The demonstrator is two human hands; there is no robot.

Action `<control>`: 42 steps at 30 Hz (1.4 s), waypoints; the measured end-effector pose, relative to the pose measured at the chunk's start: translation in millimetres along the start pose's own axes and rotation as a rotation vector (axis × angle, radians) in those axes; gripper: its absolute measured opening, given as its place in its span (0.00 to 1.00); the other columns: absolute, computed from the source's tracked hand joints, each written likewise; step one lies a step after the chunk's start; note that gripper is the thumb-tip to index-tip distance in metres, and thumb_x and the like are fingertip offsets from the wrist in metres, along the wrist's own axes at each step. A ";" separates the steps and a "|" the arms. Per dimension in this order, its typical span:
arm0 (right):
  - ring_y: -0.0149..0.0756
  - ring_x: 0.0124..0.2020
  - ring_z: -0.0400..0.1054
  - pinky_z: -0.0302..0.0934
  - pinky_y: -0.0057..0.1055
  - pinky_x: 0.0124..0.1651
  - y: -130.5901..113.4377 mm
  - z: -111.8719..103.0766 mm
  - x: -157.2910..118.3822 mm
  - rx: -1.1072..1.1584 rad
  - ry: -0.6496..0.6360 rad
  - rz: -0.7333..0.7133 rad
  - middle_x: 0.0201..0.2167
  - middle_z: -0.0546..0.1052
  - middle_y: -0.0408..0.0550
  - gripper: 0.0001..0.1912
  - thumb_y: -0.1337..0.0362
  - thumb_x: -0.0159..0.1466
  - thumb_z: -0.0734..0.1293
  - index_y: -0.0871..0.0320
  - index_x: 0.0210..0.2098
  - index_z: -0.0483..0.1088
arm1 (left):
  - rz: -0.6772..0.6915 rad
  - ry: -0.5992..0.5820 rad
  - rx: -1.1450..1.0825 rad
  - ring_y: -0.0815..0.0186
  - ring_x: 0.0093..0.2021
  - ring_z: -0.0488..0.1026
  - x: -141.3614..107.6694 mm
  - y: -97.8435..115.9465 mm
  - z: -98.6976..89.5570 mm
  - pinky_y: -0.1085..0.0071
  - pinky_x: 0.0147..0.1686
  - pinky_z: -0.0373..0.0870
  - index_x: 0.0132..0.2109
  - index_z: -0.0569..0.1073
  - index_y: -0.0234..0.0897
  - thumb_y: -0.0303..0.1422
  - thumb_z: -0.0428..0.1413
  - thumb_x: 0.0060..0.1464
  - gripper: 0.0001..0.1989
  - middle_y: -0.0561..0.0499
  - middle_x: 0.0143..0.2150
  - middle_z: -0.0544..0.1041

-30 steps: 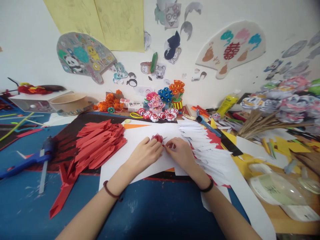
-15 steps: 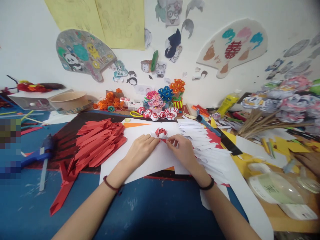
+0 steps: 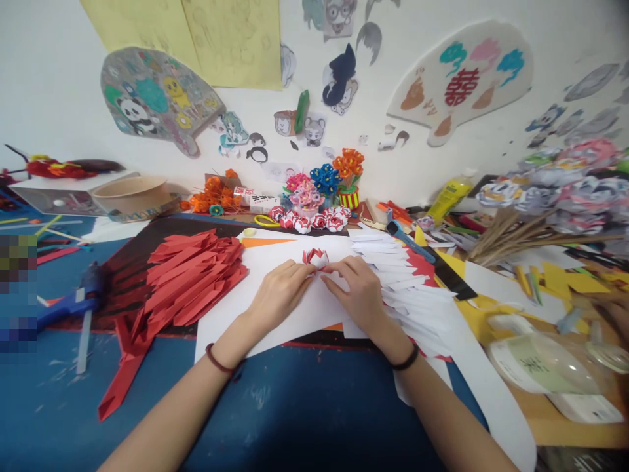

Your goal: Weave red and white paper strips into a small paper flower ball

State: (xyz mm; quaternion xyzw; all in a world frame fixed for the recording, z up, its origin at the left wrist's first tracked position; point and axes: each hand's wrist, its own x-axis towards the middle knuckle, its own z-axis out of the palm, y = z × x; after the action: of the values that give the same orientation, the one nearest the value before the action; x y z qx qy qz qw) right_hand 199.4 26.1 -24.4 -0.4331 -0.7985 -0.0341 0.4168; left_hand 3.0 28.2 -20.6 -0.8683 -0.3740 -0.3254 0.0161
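A small red-and-white folded paper flower is held upright over the white paper sheet, in the middle of the view. My left hand pinches its lower left side, fingers curled together. From the right, my right hand grips the flower's base by the fingertips, its thumb a little lower. The fingers hide the flower's underside. Left of my hands lies a pile of folded red paper strips. Folded white paper strips are fanned out close to my right hand.
Finished red-and-white flowers stand in a row at the back. A blue glue gun is at the left. A blue-strapped watch and a black phone lie right. Clear plastic bottles rest at the lower right.
My fingers have shifted at the flower's base, and the red piece seen between them is now hidden. The right thumb sits lower and the flower looks more upright. The view has moved slightly.
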 end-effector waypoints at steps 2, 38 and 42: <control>0.39 0.37 0.65 0.60 0.35 0.43 0.8 2.1 -1.4 -0.045 -0.026 -0.036 0.32 0.74 0.46 0.06 0.62 0.66 0.65 0.57 0.39 0.73 | 0.008 -0.010 -0.018 0.63 0.41 0.71 0.0 0.9 0.8 0.67 0.41 0.69 0.51 0.69 0.36 0.30 0.48 0.65 0.10 0.47 0.42 0.77; 0.37 0.35 0.67 0.61 0.33 0.37 -12.7 8.6 -8.3 -0.117 0.003 -0.058 0.31 0.75 0.49 0.09 0.71 0.66 0.61 0.58 0.33 0.72 | 0.109 0.017 0.208 0.63 0.33 0.68 0.8 5.0 1.2 0.66 0.34 0.60 0.48 0.70 0.34 0.29 0.46 0.66 0.10 0.48 0.32 0.75; 0.37 0.34 0.68 0.61 0.32 0.37 -13.0 8.1 -8.2 -0.106 -0.011 -0.056 0.30 0.75 0.49 0.09 0.70 0.66 0.61 0.58 0.33 0.72 | 0.138 0.046 0.235 0.65 0.33 0.68 0.8 5.9 -0.7 0.64 0.38 0.59 0.49 0.69 0.33 0.27 0.46 0.66 0.10 0.49 0.32 0.76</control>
State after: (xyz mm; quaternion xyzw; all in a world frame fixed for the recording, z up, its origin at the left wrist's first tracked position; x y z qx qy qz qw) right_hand 187.2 15.9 -31.5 -0.4323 -0.8097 -0.0857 0.3875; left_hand 6.9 24.3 -18.3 -0.8764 -0.3485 -0.2972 0.1487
